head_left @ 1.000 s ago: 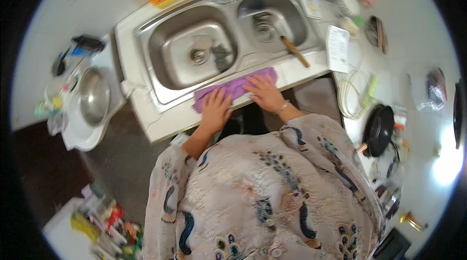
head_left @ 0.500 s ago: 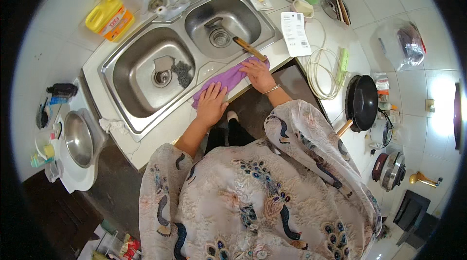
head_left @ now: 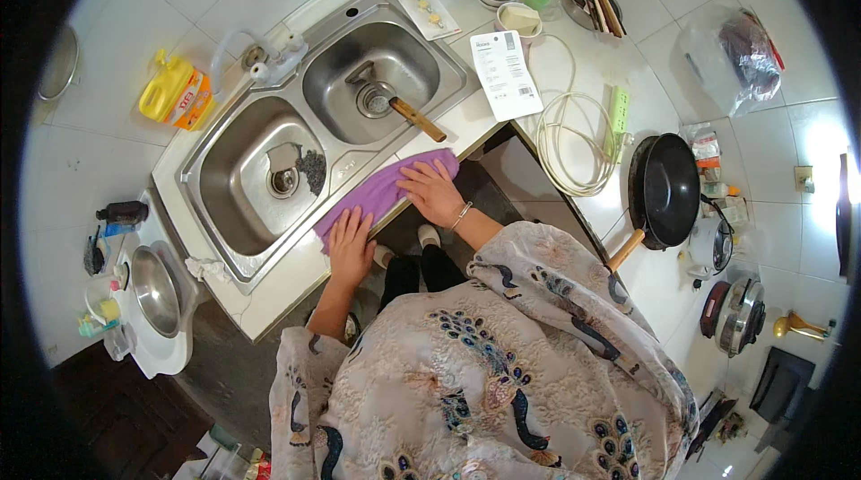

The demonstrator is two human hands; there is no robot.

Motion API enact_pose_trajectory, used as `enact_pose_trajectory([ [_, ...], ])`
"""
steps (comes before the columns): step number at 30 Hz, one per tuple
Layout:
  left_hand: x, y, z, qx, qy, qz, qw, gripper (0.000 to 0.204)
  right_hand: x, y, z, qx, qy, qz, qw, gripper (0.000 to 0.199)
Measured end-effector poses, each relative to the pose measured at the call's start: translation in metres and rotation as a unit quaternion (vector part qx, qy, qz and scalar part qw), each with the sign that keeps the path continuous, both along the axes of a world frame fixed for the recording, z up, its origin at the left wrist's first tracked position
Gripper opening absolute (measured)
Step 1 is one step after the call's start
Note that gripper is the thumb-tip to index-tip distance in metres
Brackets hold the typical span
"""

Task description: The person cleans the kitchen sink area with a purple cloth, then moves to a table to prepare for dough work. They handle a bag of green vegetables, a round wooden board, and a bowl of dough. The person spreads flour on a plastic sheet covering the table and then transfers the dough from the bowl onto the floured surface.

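Where left grip (head_left: 350, 251) and right grip (head_left: 436, 195) rest, purple cloth (head_left: 381, 187) lies beneath.

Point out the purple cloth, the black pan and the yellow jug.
Purple cloth (head_left: 381, 192): head view, mid-length, upper surface.
Black pan (head_left: 672, 197): head view, inside bottom.
Yellow jug (head_left: 176, 94): head view, middle of body.

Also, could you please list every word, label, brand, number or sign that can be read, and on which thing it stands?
I don't copy wording or brands, but print shows here:
Yellow jug: large white marks on its orange label.
White card: dark lines, mostly too small to read.
Flat pack by the sink: too small to read.
Packet near the pan: too small to read.
Cloth: none visible.
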State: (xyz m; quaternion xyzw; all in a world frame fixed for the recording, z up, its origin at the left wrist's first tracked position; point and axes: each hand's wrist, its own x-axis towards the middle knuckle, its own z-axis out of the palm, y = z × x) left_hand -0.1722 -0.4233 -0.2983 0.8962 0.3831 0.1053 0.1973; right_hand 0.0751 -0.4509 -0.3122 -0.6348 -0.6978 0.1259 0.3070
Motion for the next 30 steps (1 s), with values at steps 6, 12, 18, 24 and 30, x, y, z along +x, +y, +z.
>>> enact_pose_trajectory([
  [6,0.005,0.001,0.005,0.009,-0.020,0.081,0.997,0.042,0.079,0.009,-0.020,0.073,0.583,-0.417,0.693,0.023],
  [12,0.023,0.023,0.003,-0.024,-0.055,0.094,0.994,0.034,0.176,0.041,-0.023,-0.128,0.710,-0.425,0.547,0.030],
  [18,0.009,0.023,0.008,-0.027,-0.077,0.071,0.994,0.037,0.171,0.035,-0.009,-0.062,0.721,-0.373,0.581,0.008],
  [24,-0.005,0.030,0.011,-0.079,-0.122,0.083,0.986,0.039,0.154,0.024,0.012,-0.116,0.893,-0.140,0.411,0.014],
  [30,0.025,0.095,0.041,-0.152,-0.239,0.105,0.953,0.051,0.086,0.037,0.073,-0.193,0.921,0.033,0.337,0.019],
])
